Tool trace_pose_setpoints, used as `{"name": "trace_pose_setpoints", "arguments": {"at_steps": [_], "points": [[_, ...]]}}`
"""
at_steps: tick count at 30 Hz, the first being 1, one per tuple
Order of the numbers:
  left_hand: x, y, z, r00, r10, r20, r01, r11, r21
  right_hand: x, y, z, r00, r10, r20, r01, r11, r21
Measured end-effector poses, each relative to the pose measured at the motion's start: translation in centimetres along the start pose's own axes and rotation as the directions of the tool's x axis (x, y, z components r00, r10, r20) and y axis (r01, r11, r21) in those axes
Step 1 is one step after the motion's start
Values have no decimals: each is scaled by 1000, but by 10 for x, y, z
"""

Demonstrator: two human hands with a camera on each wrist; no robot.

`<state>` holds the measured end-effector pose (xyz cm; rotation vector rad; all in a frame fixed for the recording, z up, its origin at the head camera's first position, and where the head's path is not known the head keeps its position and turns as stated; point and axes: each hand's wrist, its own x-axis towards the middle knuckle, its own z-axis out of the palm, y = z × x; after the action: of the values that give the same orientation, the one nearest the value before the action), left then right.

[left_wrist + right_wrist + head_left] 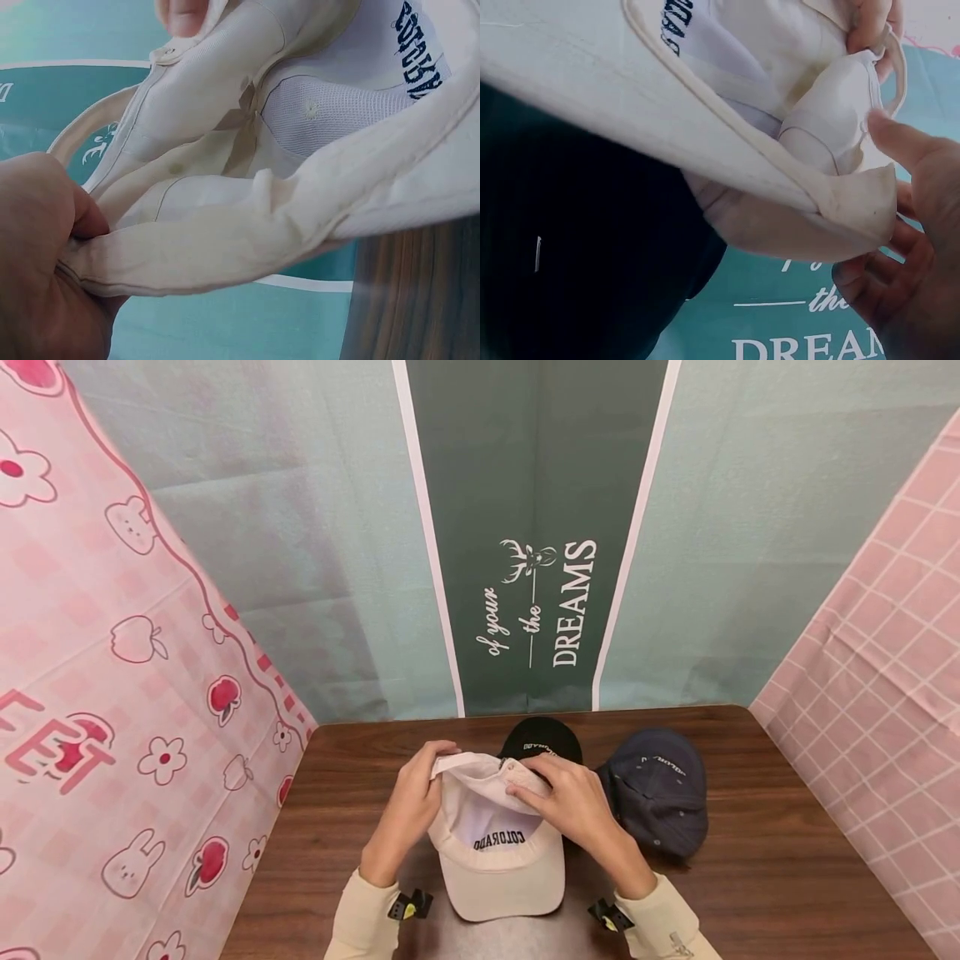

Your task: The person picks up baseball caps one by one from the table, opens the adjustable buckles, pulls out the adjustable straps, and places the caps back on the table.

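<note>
Both hands hold a cream baseball cap (pixel 504 889) with its brim toward me and its hollow inside facing up. The dark lettering reads reversed inside the crown. My left hand (pixel 411 795) pinches the sweatband at the back left; in the left wrist view its thumb lies inside the band (pixel 187 259). On the opposite side, my right hand (pixel 576 797) grips the back edge, thumb on the inside and fingers outside, as the right wrist view shows. The back of the crown folds inward between the hands, near the strap end.
A black cap (pixel 543 739) sits behind the cream one, partly covered by it and my right hand. To the right lies a navy cap (pixel 660 793). The brown wooden table (pixel 352 777) ends at a green cloth backdrop (pixel 540 460), with pink cloths on both sides.
</note>
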<state>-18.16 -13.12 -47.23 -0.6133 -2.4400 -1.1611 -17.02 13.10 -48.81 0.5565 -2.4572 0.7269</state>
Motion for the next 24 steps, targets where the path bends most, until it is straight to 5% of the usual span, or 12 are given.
{"name": "trace_pose_setpoints", "arguments": {"at_steps": [7,12,24], "points": [[1,0,-8,997,1,-71,-1,1000,-11,-1,1,1,989,73,132,-67,997,-44],[2,-2,-12,994,5,-110,-7,1000,-23,1,0,1,958,143,250,-130,989,-67],[3,-8,-20,980,41,-197,-37,999,22,2,-2,-1,890,265,371,-267,963,-46]]}}
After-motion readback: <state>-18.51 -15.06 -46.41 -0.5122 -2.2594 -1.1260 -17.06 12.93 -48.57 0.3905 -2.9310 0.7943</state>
